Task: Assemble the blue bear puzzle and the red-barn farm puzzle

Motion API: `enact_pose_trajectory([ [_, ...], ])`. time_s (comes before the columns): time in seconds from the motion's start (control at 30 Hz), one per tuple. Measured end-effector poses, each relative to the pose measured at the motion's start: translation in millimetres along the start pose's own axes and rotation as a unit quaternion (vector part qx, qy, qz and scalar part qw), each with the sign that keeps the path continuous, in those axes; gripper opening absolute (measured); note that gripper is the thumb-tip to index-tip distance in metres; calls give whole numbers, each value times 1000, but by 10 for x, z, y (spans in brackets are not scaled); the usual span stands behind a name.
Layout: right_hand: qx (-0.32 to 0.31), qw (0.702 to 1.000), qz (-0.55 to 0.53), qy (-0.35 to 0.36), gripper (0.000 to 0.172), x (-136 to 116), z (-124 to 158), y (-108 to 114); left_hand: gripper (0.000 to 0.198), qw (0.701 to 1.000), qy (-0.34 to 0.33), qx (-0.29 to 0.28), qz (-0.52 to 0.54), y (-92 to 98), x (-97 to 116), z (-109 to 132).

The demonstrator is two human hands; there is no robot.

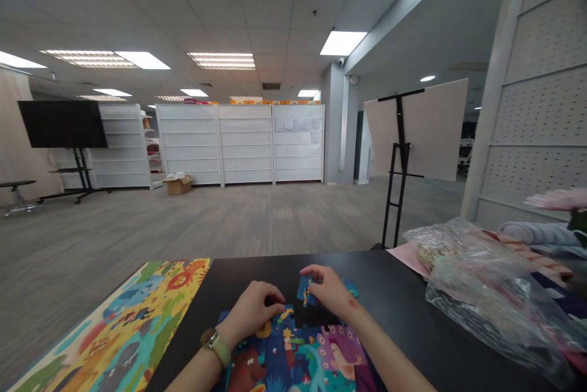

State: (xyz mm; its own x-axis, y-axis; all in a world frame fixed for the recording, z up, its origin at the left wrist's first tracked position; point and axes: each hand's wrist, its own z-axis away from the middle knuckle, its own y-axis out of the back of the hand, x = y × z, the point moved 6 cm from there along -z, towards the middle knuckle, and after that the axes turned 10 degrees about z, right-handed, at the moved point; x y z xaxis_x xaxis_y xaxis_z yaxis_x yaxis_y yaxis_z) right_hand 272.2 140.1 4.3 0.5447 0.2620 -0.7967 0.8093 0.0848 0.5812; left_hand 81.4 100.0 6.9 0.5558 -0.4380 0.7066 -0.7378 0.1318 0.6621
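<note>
A partly joined jigsaw puzzle (275,358) in dark blue, with a brown bear and a purple many-eyed creature, lies at the table's near edge. At its upper edge my left hand (257,311), a watch on its wrist, pinches a small puzzle piece (286,317) between thumb and fingers. My right hand (331,294) is just beyond the puzzle, its fingers closed on a blue puzzle piece (303,290). Another blue puzzle piece (352,288) shows behind the right hand, partly covered by it.
On the left of the black table (380,300) lies a colourful animal picture board (132,325). Crumpled clear plastic bags (486,288) are heaped on the right. Beyond the table stand an easel (398,166), white shelves (243,147), a cardboard box (178,184) and a screen (63,125).
</note>
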Motion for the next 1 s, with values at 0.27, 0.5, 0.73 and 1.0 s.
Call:
enact_pose_trajectory([
  [0.27,-74,994,-36,-76,17,42,91,-93,16,999,-27,-8,-21,-45,-1,-8],
  [0.5,-127,983,-87,-102,32,94,118,-202,24,999,-39,-29,2,-4,98,38],
  [0.73,-92,990,103,-17,21,-15,128,-112,32,993,-48,-97,36,60,95,84],
  [1.0,-76,986,147,-6,19,-69,150,-64,29,993,-55,-97,32,31,70,76],
])
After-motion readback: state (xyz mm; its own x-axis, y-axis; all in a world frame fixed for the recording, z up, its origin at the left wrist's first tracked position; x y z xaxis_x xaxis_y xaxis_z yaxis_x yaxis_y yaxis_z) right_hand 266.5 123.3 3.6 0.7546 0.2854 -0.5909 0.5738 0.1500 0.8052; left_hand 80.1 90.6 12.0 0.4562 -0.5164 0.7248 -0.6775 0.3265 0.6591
